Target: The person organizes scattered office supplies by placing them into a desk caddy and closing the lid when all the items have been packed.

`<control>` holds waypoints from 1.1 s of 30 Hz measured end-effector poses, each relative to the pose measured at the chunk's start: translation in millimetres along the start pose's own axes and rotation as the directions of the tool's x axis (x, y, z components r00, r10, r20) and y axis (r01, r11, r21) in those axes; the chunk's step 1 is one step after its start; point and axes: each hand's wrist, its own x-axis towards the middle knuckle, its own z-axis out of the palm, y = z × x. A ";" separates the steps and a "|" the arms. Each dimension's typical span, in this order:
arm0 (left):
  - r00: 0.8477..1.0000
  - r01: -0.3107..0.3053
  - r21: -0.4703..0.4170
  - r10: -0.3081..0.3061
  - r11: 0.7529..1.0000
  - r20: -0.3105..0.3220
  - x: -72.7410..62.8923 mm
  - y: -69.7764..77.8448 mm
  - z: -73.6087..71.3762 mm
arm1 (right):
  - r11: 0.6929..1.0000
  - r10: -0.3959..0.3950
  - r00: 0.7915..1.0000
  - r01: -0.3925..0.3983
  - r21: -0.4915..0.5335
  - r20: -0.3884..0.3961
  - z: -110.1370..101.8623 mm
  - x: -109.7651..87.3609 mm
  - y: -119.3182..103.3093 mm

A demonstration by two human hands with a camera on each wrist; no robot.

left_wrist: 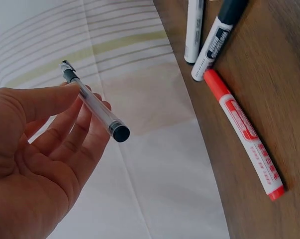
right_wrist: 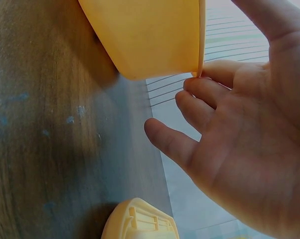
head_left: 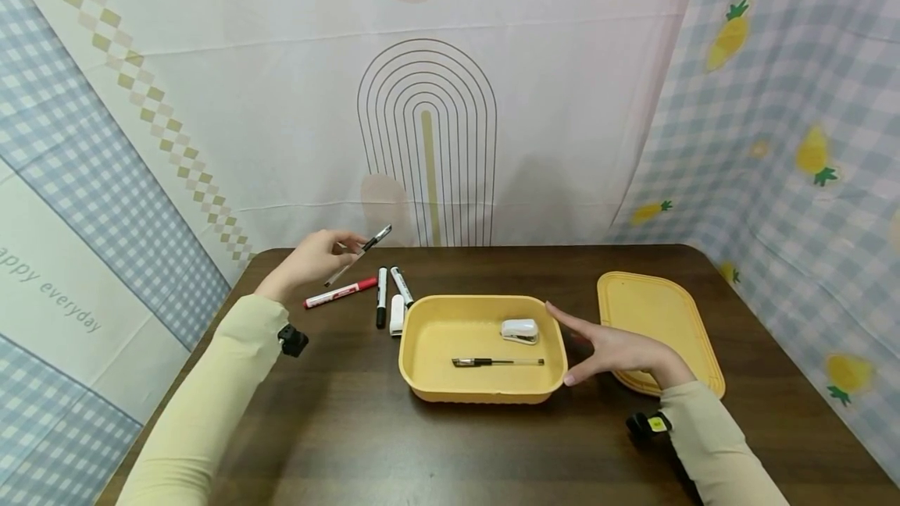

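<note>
A clear gel pen with a black cap (left_wrist: 97,107) is pinched between the thumb and fingers of my left hand (head_left: 319,258), raised over the table's far left part. Under that hand lies a red marker (head_left: 341,293). My right hand (head_left: 622,348) spreads along the right end of a yellow plastic box (head_left: 483,395), fingertips at its rim near the back corner and thumb near the front one. Inside the box sit a white stapler (head_left: 519,330) and a second black-capped gel pen (head_left: 496,362). In the right wrist view, the fingers are fairly straight beside the box wall.
Two black-and-white markers (head_left: 382,297) (head_left: 402,286) and a small white item (head_left: 397,314) lie just left of the box. A yellow lid (head_left: 657,311) rests on the dark wooden table (head_left: 330,428) at right, partly behind the right hand. A patterned cloth (head_left: 562,100) hangs beyond the table's back edge.
</note>
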 end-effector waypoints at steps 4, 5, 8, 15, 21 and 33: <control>1.000 -0.001 -0.031 0.001 1.000 0.012 0.6 7.1 1.7 | 1.000 -0.003 1.000 0.003 -0.001 -0.002 -0.1 0.4 0.0; 1.000 -0.002 -0.038 0.002 0.999 0.012 1.4 8.8 2.3 | 1.000 -0.003 1.000 0.003 -0.003 -0.003 -0.3 0.3 -0.1; 1.000 -0.014 -0.060 0.015 0.998 0.018 3.1 14.3 4.4 | 1.000 -0.001 1.000 0.001 0.001 -0.001 -0.4 -0.3 -0.6; 0.998 -0.027 -0.081 0.030 0.996 0.047 6.5 29.3 12.4 | 1.000 -0.007 1.000 0.007 0.014 0.004 0.6 -0.4 -0.4; 0.995 -0.048 -0.084 0.054 0.995 0.081 9.6 42.1 19.4 | 1.000 -0.005 1.000 0.005 0.017 0.004 1.0 0.3 -1.4; 0.974 -0.157 -0.107 0.171 0.982 0.147 4.4 76.0 26.7 | 1.000 -0.006 1.000 0.006 0.009 0.002 0.6 0.7 -0.9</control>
